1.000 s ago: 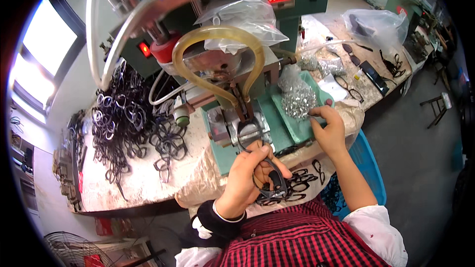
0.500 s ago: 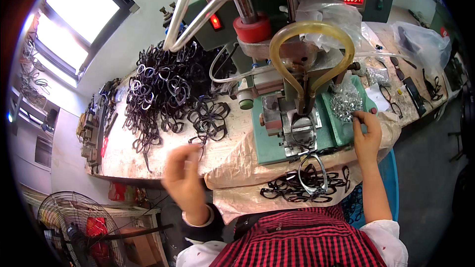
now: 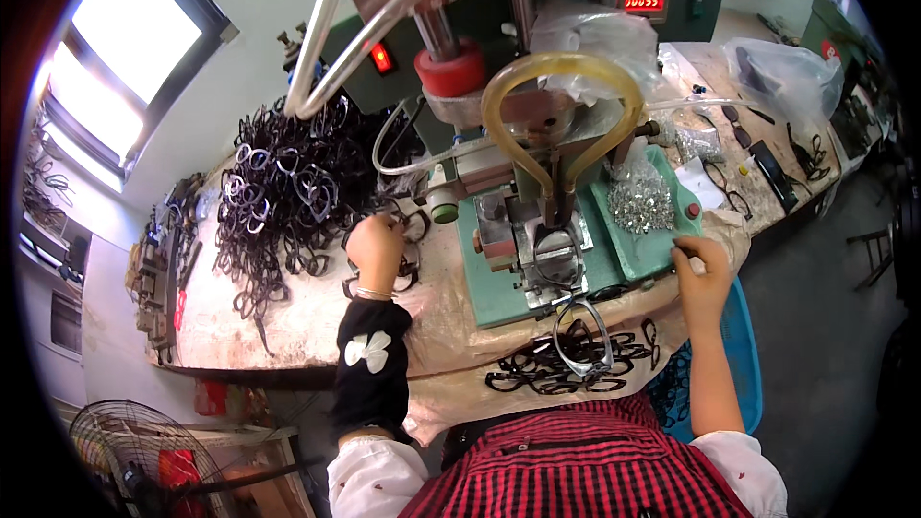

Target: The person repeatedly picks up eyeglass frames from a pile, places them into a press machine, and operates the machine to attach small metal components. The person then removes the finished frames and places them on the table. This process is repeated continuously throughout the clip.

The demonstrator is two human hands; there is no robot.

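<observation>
The left hand point(image 3: 376, 247) reaches out over the cloth-covered bench point(image 3: 317, 312), its fingers curled down onto a black spectacle frame point(image 3: 408, 230) lying at the near edge of a big tangled heap of black frames point(image 3: 278, 192); whether the fingers have actually closed on it cannot be told. The right hand point(image 3: 700, 273) rests at the right edge of the green tray point(image 3: 662, 245), fingertips pinched together as if on something tiny, too small to make out, just beside the pile of small silvery metal parts point(image 3: 641, 203) lying in that tray. Between the hands stands the green press machine point(image 3: 537, 230) with its yellowish looped hose point(image 3: 561, 101). A clear frame point(image 3: 580, 341) hangs over the bench's near edge, above more black frames point(image 3: 556, 364) spread in front of the red checked shirt point(image 3: 585, 465).
</observation>
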